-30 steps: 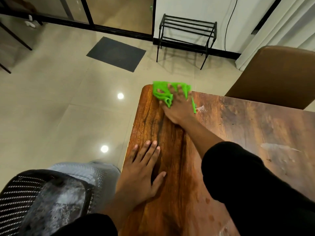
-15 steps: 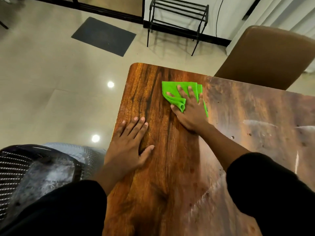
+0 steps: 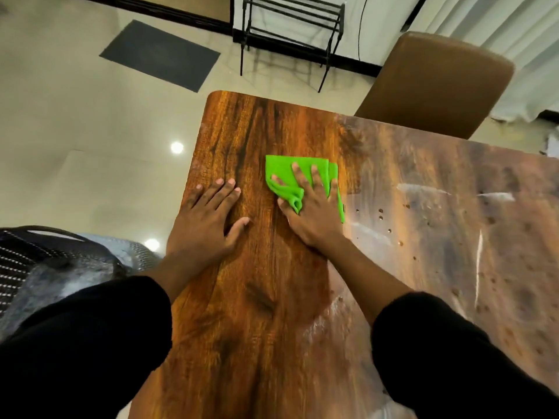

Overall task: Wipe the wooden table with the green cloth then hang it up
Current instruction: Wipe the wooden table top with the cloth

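The wooden table (image 3: 272,328) fills the lower middle and right of the view, its left strip dark and clean, its right part dull with white smears and spots. A folded green cloth (image 3: 282,173) lies flat on it near the far left part. My right hand (image 3: 311,213) presses down on the cloth with fingers spread, the thumb tucked into a fold. My left hand (image 3: 205,225) rests flat on the bare wood beside it, close to the table's left edge, holding nothing.
A brown padded chair (image 3: 435,83) stands at the table's far side. A black metal rack (image 3: 290,28) sits against the back wall, with a dark floor mat (image 3: 160,54) to its left. A mesh chair (image 3: 36,261) is at my lower left.
My right hand has slid the green cloth from the table's far left corner back toward me along the wood. My left hand has stayed flat near the left edge.
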